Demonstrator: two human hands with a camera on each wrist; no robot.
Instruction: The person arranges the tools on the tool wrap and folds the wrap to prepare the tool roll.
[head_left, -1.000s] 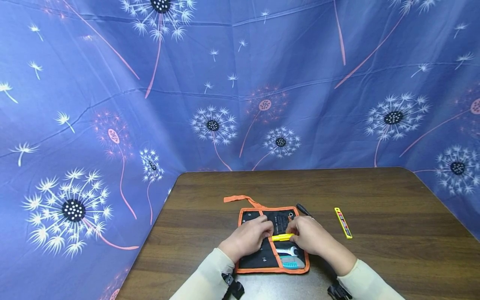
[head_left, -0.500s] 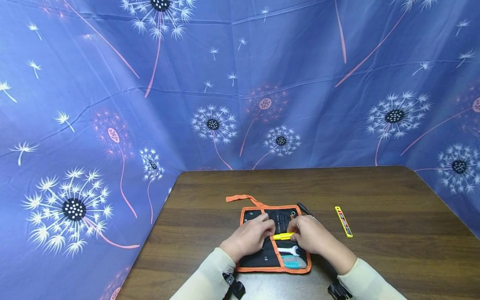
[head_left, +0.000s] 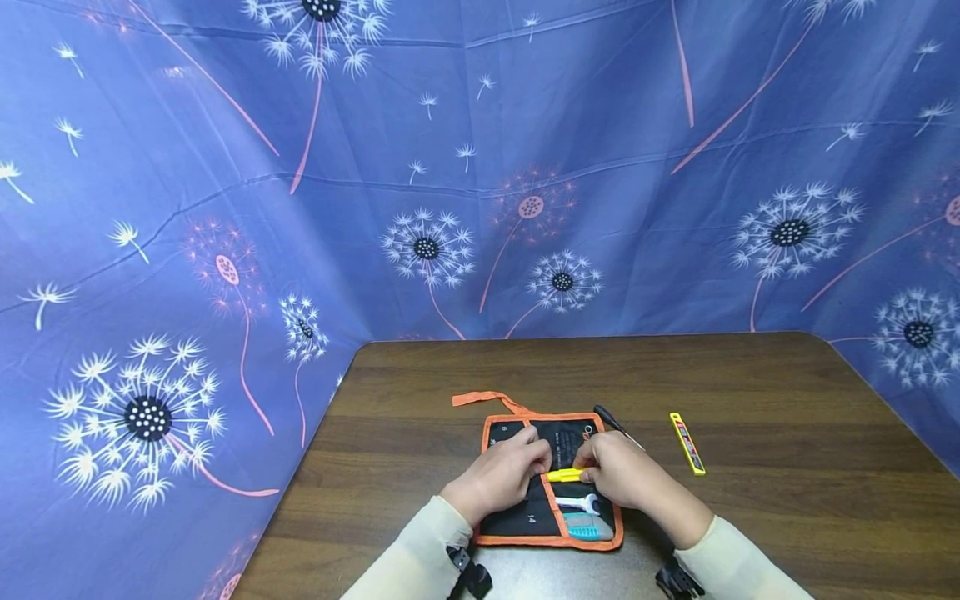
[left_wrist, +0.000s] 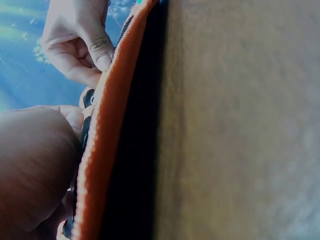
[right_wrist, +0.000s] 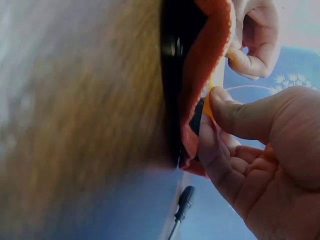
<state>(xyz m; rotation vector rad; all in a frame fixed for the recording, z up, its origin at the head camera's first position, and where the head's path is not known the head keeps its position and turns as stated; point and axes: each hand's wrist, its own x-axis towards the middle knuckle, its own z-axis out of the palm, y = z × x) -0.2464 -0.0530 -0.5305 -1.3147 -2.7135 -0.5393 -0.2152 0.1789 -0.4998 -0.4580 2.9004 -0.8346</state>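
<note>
A black tool pouch with orange edging lies unrolled on the table. My left hand rests over its middle and pinches the orange pocket edge with thumb and finger. Between the thumb and fingers of my right hand is the end of a slim yellow tool, its other end at the orange divider; its exact kind is hidden. The right wrist view shows the right hand pinching this yellow piece. Below it, a small wrench and a grey-and-teal utility knife stick out of pockets.
A black-handled screwdriver lies beyond the pouch's far right corner. Farther right is a flat yellow pack. An orange tie strap extends from the pouch's far edge over the wooden table. A blue dandelion-print cloth hangs behind.
The pouch and my left hand have shifted very slightly to the right. My right hand keeps its pinch on the yellow tool, almost unmoved.
</note>
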